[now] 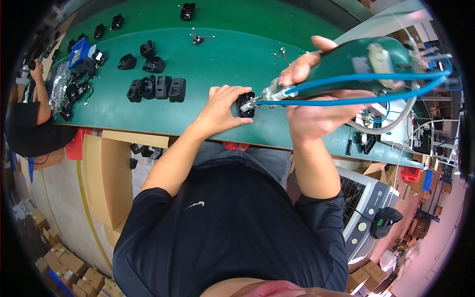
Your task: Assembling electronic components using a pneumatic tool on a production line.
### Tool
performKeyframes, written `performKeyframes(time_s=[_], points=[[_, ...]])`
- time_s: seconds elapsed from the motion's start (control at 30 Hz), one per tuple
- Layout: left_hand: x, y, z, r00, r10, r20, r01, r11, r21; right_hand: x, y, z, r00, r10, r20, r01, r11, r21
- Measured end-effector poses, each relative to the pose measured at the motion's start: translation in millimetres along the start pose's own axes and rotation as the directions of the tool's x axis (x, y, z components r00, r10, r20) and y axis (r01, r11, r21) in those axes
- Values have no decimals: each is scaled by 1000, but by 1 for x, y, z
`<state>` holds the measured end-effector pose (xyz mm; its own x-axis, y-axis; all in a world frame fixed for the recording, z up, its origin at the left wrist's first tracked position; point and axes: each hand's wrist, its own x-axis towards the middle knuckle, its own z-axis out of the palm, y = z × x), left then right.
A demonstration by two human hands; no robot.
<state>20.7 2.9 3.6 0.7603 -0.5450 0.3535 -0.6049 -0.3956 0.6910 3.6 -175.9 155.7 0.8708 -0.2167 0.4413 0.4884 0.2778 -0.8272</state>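
My left hand is curled around a small black plastic housing on the green table, with thumb and fingers on its near and far sides. My right hand grips a large green power screwdriver with blue hoses, and fingers show beyond the tool as well. The metal nose of the screwdriver points left, its tip over the inside of the housing. The hoses hide part of my right hand. Whether the tip touches a screw cannot be made out.
Left of my hands stand several black housings. Farther left are a blue bin and a pile of parts in clear bags. A co-worker stands at the far left. A cardboard box and a grey appliance flank me.
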Motion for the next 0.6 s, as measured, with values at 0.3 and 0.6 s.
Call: performKeyframes(time_s=[0.3, 0.6], points=[[0, -1, 0, 1000, 12, -8, -12, 1000, -15, -13, 29, 5, 997, -4, -75, -2, 996, -85], [1, 0, -1, 1000, 0, 5, 0, 1000, -17, -17, 39, 4, 995, -19, -98, 17, 999, -27]])
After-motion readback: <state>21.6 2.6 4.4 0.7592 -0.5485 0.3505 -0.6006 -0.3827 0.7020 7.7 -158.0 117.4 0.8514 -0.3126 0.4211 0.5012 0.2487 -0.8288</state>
